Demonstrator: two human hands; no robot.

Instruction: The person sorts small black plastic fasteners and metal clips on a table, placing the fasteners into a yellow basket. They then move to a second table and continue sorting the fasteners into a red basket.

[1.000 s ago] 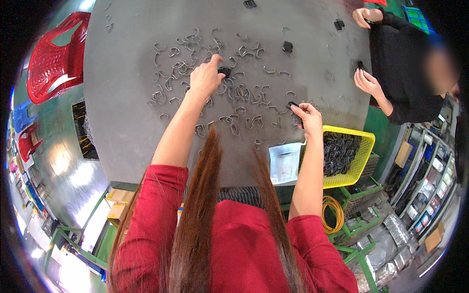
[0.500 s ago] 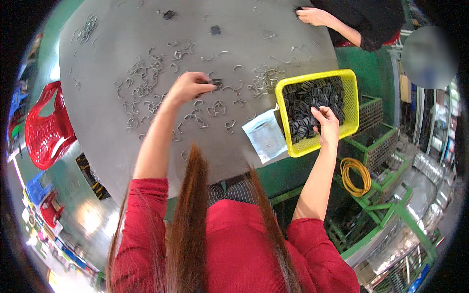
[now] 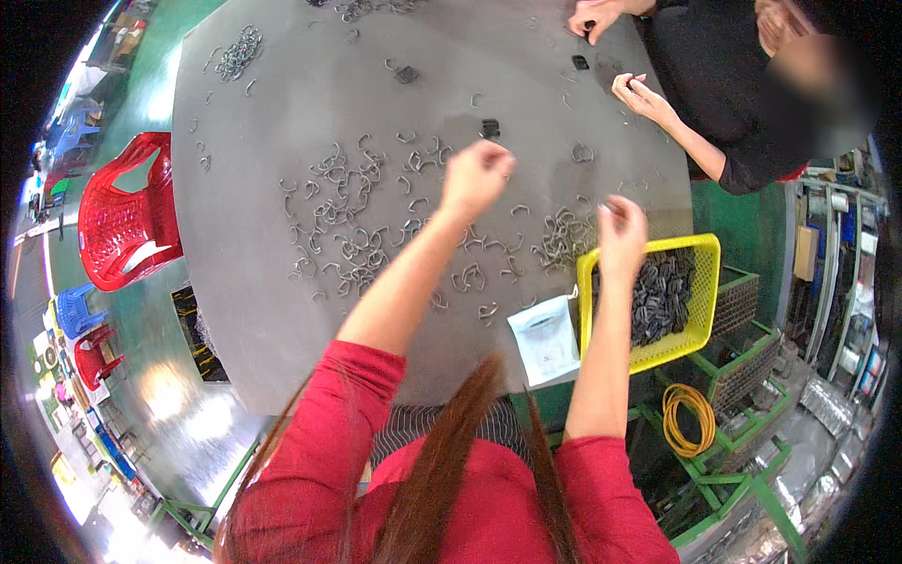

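Observation:
My left hand is over the middle of the grey table, its fingers curled together. What they hold, if anything, is hidden. Just beyond its fingertips lies a small black block. My right hand, blurred, is raised above the far left rim of a yellow plastic basket, fingers curled in; I cannot make out anything in them. Many black pieces fill the basket. Curved metal clips are scattered near my left forearm, and a heap of similar clips lies left of my right hand.
A pale blue packet lies against the basket's left side. Across the table at right, a co-worker's hands are near another black block. A red chair stands at left; a coiled orange hose hangs at lower right.
My view has shifted, so the table sits lower and further right. My right hand has come up out of the basket. My left hand, earlier pinching a black piece, has reached farther across the table.

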